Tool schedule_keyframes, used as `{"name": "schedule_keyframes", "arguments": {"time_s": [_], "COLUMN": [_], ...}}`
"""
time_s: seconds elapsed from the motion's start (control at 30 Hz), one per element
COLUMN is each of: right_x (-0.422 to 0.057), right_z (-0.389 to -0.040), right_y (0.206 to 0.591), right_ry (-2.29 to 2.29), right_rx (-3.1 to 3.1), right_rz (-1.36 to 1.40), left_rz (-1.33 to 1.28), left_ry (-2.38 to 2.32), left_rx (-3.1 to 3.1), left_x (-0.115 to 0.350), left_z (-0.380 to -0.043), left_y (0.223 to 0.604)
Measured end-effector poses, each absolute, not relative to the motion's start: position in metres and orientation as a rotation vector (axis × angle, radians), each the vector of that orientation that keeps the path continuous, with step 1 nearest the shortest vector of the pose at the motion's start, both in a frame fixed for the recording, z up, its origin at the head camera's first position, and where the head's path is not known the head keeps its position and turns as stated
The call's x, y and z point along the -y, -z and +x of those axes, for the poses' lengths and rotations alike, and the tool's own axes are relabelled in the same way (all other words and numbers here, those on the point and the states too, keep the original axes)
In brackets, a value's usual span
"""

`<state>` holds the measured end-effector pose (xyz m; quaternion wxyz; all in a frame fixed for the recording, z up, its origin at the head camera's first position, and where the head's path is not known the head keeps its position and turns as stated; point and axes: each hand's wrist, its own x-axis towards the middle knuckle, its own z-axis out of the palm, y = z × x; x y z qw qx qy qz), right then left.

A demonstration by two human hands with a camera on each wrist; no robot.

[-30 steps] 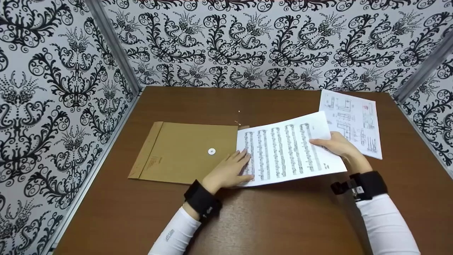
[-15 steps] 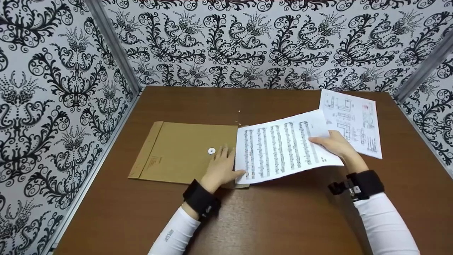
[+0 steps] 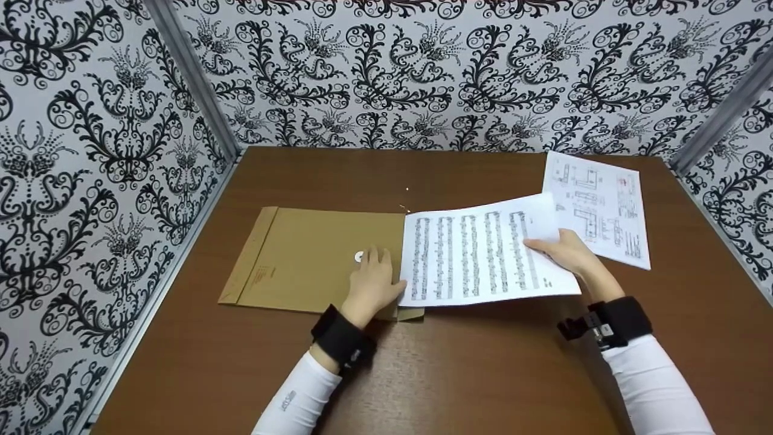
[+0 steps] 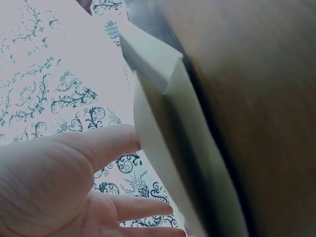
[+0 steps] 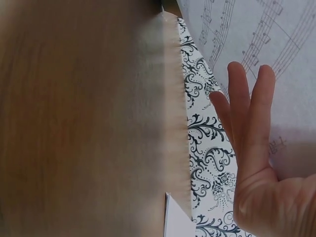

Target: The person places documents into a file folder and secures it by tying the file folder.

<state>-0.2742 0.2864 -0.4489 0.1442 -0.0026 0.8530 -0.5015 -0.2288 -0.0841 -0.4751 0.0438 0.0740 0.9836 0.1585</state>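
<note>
I have one brown envelope [image 3: 311, 257], one technical drawing [image 3: 604, 208] and one music sheet [image 3: 486, 254]: white, five dark bands of notation, at the envelope's three o'clock. My right hand [image 3: 566, 251] pinches its right edge; my left hand [image 3: 370, 284] lies loosely extended on the envelope.

It looked like a small booth [image 3: 66, 151]. Walls [image 3: 423, 72] with curly black-and-white patterns stood on three sides of a brown table [image 3: 483, 368], and gray poles [image 3: 196, 78] ran up the two back corners.
</note>
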Motion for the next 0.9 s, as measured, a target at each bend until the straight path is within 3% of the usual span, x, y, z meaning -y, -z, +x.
{"name": "schedule_keyframes", "arguments": {"time_s": [0.9], "right_x": [-0.272], "right_z": [-0.257], "right_y": [0.44], "right_ry": [1.518], "right_rx": [-2.462], "right_rz": [-0.152], "left_rz": [0.282], "left_ry": [-0.588], "left_rx": [-3.405], "left_x": [0.074], "left_z": [-0.215], "left_y": [0.464]}}
